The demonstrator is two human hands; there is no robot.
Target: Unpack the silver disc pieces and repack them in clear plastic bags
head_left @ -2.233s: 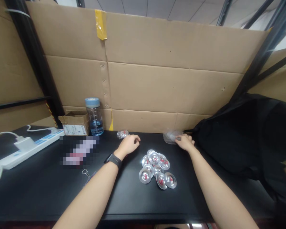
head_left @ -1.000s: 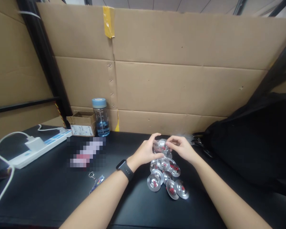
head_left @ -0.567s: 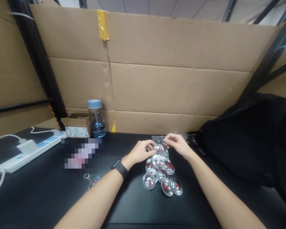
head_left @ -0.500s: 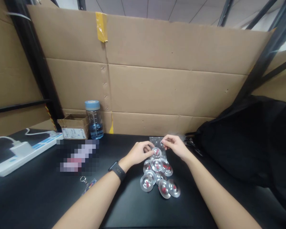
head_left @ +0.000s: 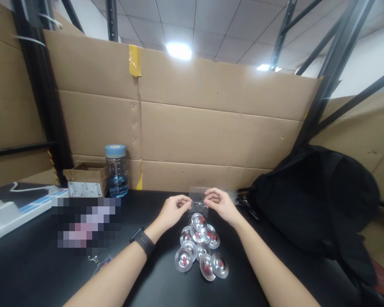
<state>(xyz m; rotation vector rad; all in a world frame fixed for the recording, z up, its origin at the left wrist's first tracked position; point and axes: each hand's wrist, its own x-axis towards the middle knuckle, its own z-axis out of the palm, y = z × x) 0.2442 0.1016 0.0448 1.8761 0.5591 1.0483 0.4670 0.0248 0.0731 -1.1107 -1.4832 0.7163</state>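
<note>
A clear plastic bag is held upright between my two hands, behind a pile of shiny round metal discs with red marks. At the bag's left edge, my left hand, with a dark watch on its wrist, pinches with thumb and fingers. My right hand pinches the right edge the same way. Several discs overlap on the black table, fanning out toward me. The topmost disc lies just in front of the bag and partly covers its lower part.
A bottle with a blue lid stands beside a small open cardboard box at the back left. A white power strip, a blurred-out item and a keyring lie left. A black backpack fills the right. Cardboard walls the back.
My left hand has moved off the top disc to the bag's left edge. My right hand now grips the opposite edge. The view has tilted up and shifted right.
</note>
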